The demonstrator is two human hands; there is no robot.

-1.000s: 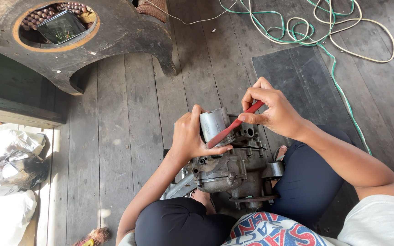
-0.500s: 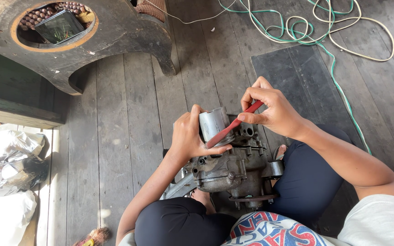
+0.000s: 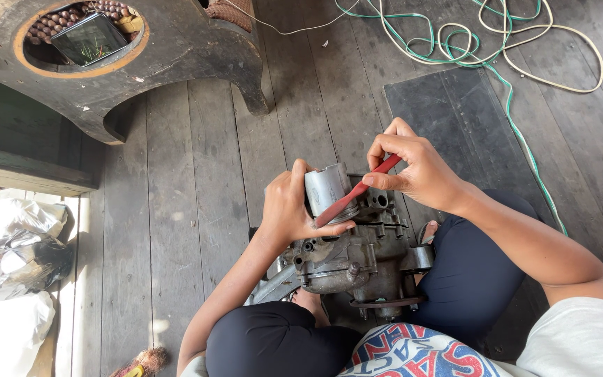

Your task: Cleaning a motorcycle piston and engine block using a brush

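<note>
Engine block (image 3: 347, 262), grey and greasy, sat on the wooden floor (image 3: 197, 181) between the person's crossed legs. Atop it stood a light metal cylinder (image 3: 326, 187), upright. Left hand (image 3: 289, 209) wrapped around the cylinder's side, fingers clenched on it, thumb lying along its lower rim. Right hand (image 3: 413, 171) pinched the upper end of a red tool (image 3: 359, 192), flat and narrow, gripped firmly between thumb and fingers. Tool slanted down and to the left, its lower tip lying against the base of the cylinder, just beside the left thumb. Exact point of contact too small to tell.

Behind the engine lay a dark rubber mat (image 3: 455, 119), partly under the right knee. Across the mat's far edge trailed looped cords (image 3: 483, 42), green and cream. At upper left stood a dark carved wooden stand (image 3: 183, 56) with a round opening, a phone (image 3: 91, 38) resting inside on brown beads. At far left, crumpled plastic bags (image 3: 8, 258) in sunlight.
</note>
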